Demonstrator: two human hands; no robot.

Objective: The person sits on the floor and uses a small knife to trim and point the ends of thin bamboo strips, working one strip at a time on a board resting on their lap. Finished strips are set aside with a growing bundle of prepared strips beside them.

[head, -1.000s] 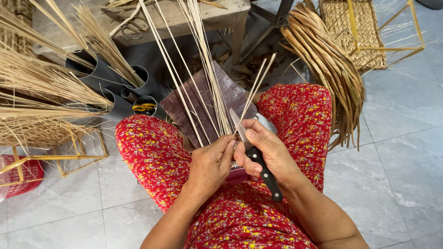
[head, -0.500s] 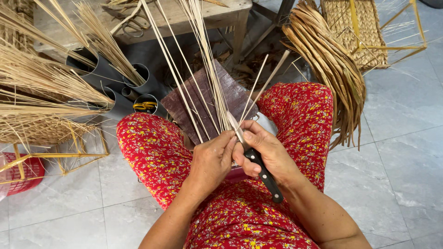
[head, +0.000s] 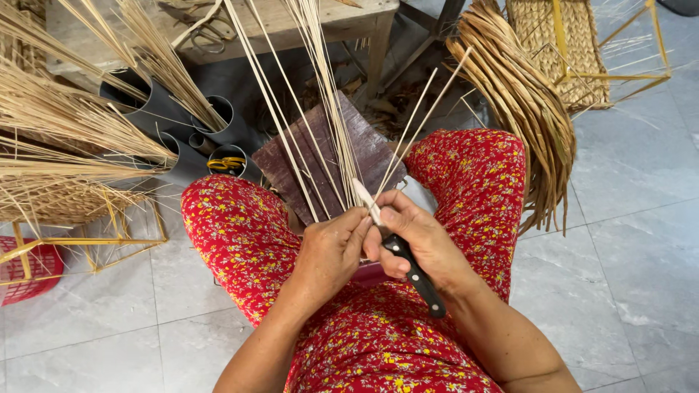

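- Barely anything shifts from the earlier frames: both hands stay locked together over the lap, and the two loose thin strips by the knife now fan out a touch further to the right.
- Left hand is closed, pinching the lower ends of the long pale reed strips, which rise up and away across the purple wooden block. Holding them low looks like it keeps them taut against the blade.
- Right hand is wrapped around the black-handled knife, blade tip poking up between the thumbs, handle trailing back toward the wrist for control.
- Block sits between the knees in the red floral fabric, probably as a backing surface.
- Off to the left: dark plastic tubes holding upright bundles of straw, one with yellow-handled scissors inside.
- Wooden bench up top, a curved sheaf of flat brown reeds to the right, woven mat in a yellow frame behind it.
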